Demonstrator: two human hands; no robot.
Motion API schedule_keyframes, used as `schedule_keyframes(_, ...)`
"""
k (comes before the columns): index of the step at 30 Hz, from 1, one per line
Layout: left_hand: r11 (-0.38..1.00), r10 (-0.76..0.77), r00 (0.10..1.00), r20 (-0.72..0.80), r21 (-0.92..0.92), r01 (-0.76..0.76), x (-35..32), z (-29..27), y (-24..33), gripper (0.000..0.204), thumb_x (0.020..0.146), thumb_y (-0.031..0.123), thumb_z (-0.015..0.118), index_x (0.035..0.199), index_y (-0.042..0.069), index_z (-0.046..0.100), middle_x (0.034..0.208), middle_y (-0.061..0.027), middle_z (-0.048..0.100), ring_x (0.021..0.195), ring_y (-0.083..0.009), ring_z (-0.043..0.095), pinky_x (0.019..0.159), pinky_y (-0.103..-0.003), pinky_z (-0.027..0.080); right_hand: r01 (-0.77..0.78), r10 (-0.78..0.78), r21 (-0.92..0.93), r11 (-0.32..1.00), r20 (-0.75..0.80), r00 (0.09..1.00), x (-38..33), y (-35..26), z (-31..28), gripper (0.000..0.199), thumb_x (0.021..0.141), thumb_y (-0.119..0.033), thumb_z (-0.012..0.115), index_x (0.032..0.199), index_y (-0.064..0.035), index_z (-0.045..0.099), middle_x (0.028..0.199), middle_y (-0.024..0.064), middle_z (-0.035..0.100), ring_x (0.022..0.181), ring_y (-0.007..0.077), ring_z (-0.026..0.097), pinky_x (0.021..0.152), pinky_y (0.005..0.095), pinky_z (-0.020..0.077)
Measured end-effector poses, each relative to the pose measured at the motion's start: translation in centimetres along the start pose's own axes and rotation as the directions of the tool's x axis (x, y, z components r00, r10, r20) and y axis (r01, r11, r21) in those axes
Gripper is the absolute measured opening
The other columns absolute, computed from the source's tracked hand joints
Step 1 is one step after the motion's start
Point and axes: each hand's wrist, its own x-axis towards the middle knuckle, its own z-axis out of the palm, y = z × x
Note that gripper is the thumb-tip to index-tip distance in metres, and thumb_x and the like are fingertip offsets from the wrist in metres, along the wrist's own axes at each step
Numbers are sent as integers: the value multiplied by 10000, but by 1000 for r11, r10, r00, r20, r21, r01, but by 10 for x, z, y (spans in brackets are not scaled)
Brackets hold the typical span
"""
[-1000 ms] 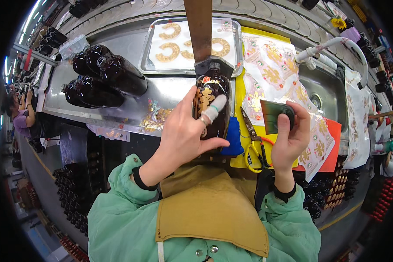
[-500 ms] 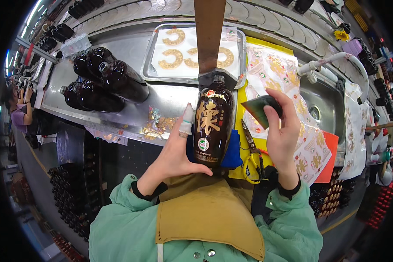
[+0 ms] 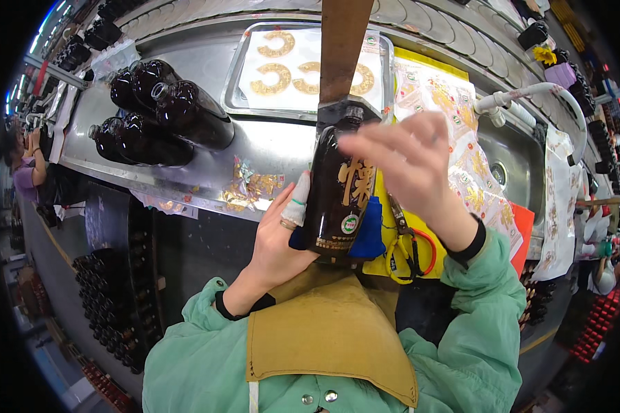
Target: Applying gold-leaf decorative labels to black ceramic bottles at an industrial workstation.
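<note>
The bare left hand (image 3: 272,244), one finger bound in white wrapping (image 3: 295,208), has its thumb and fingers spread apart around the lower left side of a glossy, dark brown bottle with gold lettering (image 3: 324,199), the thumb reaching its base. The bare right hand (image 3: 417,165) bends over the bottle's upper right side; it is blurred, so I cannot tell whether its fingers grip or touch anything. Between both sets of fingers, the bottle's long axis runs away from the person, slanting slightly right, neck toward a flat brown beam (image 3: 344,55) beyond the right fingertips.
</note>
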Motion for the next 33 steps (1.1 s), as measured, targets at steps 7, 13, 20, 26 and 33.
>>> schedule_keyframes(7, 964, -192, 981, -15, -189, 186, -9, 10, -1, 1002, 696, 130, 941, 1544, -29, 433, 1457, -213, 587, 1266, -346, 635, 1081, -418, 485, 28, -48, 238, 971, 79, 996, 28, -39, -9, 331, 732, -163, 744, 1063, -149, 737, 899, -11, 674, 842, 171, 630, 685, 349, 484)
schedule_keyframes(13, 980, -176, 984, -16, -95, 173, -10, 9, -1, 1003, 701, 119, 923, 1551, -47, 417, 1459, -224, 586, 1366, -355, 568, 1126, -418, 453, 311, -318, 198, 929, 3, 948, -9, -28, -4, 286, 760, -173, 706, 1031, -247, 758, 991, -71, 709, 767, 145, 606, 768, 316, 506)
schedule_keyframes(20, 984, -170, 985, -26, -62, 168, -11, 12, -1, 810, 710, 172, 906, 1411, -50, 568, 1413, -222, 624, 1363, -428, 550, 1177, -473, 410, 16, -13, 86, 996, -33, 999, 10, -20, -5, 276, 767, -127, 719, 1029, -207, 751, 926, -44, 720, 814, 164, 648, 742, 348, 477)
schedule_keyframes(26, 988, -137, 990, -34, -74, 134, -12, 11, -1, 757, 674, 105, 874, 1372, -28, 613, 1355, -213, 664, 1264, -394, 632, 1200, -504, 383, 133, -222, 412, 902, 177, 959, -54, -78, -13, 314, 741, -185, 686, 1047, -196, 758, 993, -63, 686, 792, 150, 543, 739, 314, 460)
schedule_keyframes(33, 992, 15, 998, -64, 124, -7, -15, 12, -10, 978, 698, 158, 912, 1545, -20, 457, 1406, -238, 637, 1239, -274, 679, 1024, -378, 530, 84, -95, 148, 985, 71, 993, -57, -96, -22, 307, 728, -155, 685, 1018, -162, 786, 1017, -46, 722, 763, 142, 575, 721, 307, 436)
